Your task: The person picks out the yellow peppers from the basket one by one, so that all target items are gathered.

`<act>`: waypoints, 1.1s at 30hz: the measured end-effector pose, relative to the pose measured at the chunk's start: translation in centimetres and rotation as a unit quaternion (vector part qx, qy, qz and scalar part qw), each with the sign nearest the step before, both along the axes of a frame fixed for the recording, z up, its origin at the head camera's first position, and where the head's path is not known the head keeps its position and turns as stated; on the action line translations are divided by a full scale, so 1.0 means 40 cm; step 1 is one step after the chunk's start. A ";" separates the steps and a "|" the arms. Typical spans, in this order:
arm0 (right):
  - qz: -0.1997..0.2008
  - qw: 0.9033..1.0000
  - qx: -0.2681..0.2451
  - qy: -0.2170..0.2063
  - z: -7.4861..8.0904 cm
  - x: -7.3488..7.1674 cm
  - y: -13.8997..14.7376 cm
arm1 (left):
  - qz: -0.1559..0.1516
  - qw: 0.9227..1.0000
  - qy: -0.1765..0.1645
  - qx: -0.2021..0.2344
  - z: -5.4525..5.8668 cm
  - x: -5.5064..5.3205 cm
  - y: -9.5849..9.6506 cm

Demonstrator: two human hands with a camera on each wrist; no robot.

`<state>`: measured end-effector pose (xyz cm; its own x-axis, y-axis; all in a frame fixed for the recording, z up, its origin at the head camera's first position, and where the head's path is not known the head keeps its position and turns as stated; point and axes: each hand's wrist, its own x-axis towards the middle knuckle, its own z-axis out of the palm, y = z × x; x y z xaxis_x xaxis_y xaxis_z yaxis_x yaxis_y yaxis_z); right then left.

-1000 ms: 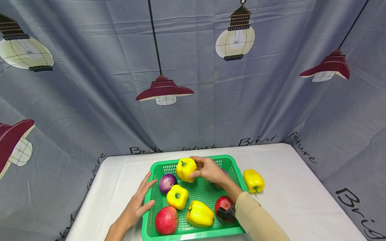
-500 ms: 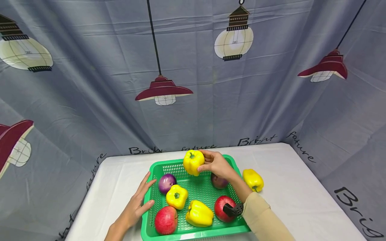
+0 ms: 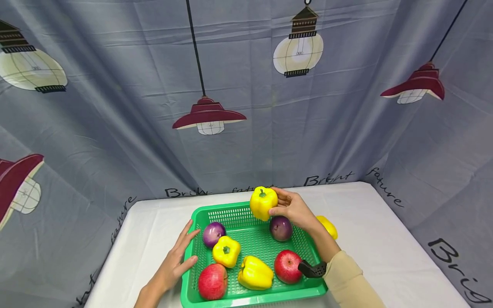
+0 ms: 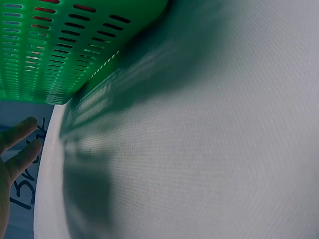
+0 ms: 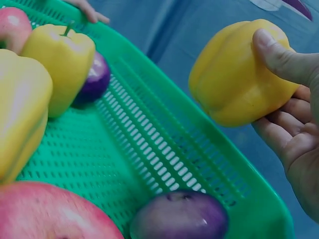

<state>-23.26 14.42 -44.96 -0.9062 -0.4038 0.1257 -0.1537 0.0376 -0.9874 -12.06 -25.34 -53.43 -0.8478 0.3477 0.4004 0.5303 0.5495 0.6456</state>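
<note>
My right hand (image 3: 293, 209) grips a yellow bell pepper (image 3: 263, 203) between thumb and fingers, raised over the far rim of the green basket (image 3: 227, 303). In the right wrist view the same bell pepper (image 5: 239, 74) shows its side, thumb on top and fingers beneath. At the basket's left rim my left hand (image 3: 175, 261) lies with fingers spread and straight, holding nothing. Inside the basket sit two yellow bell peppers, one upright (image 3: 226, 251) and one on its side (image 3: 255, 273). Two red apples (image 3: 212, 281) and two purple round vegetables (image 3: 214, 235) share it.
Another yellow bell pepper (image 3: 327, 226) lies on the white table (image 3: 369, 239) outside the basket at right, partly covered by my right forearm. A black wrist mount (image 3: 313, 269) sticks out from the right sleeve. Behind the table hangs a grey-blue curtain (image 3: 269, 141) printed with lamps.
My right hand has lifted the yellow bell pepper and carried it rightward and up, from inside the basket to over its far rim. The right purple vegetable is now uncovered. My left hand has stayed put.
</note>
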 end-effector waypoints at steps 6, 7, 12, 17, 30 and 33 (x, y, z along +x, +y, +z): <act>-0.020 1.000 0.008 0.017 -0.007 0.012 0.055 | 0.001 1.000 -0.001 0.002 -0.001 0.000 0.001; -0.024 0.999 0.011 0.021 -0.008 0.015 0.063 | 0.001 1.000 -0.001 0.002 -0.001 0.000 0.001; -0.049 0.998 0.024 0.024 -0.016 0.031 0.097 | -0.002 1.000 0.003 0.004 -0.006 0.000 -0.001; -0.070 0.997 0.033 0.027 -0.026 0.042 0.123 | -0.004 1.000 0.005 0.004 -0.007 -0.001 -0.001; -0.126 0.991 0.029 0.026 -0.034 0.078 0.203 | -0.001 1.000 0.008 -0.001 -0.008 -0.001 -0.001; -0.146 0.989 0.034 0.016 -0.037 0.092 0.227 | -0.001 1.000 0.011 -0.001 -0.007 -0.001 0.000</act>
